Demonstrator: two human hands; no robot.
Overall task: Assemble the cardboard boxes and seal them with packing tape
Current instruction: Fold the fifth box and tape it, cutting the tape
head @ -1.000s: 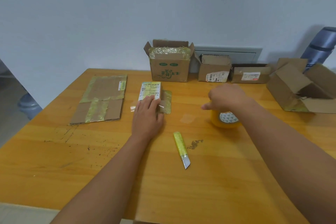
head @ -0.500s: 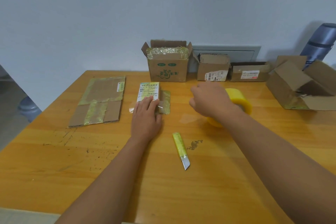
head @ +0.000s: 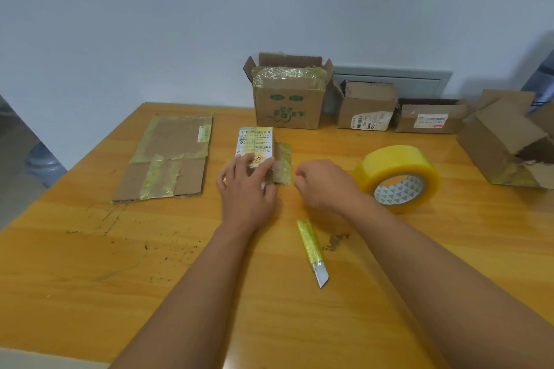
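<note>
Status, judged from the head view: sealing of the small flat box is under way and not finished. I hold it down on the counter with my left hand, fingers straight and laid flat over its near end. My right hand sits just right of the box, fingers curled inward. Whether it pinches a tape end I cannot tell; clear tape would not show at this scale.

Landmark for positions: the small flat box.
- Tape roll: to its right, apart from both hands, tilted with its core facing me.
- Utility knife: nearer me and to the right, blade tip toward me.
- Flattened carton: to its left, not yet assembled.
- Open boxes: behind it along the wall, flaps up and unsealed, so most of the task remains.

Orientation: the box's long axis runs away from me toward the wall, label face up, with a taped flap projecting from its right side.
</note>
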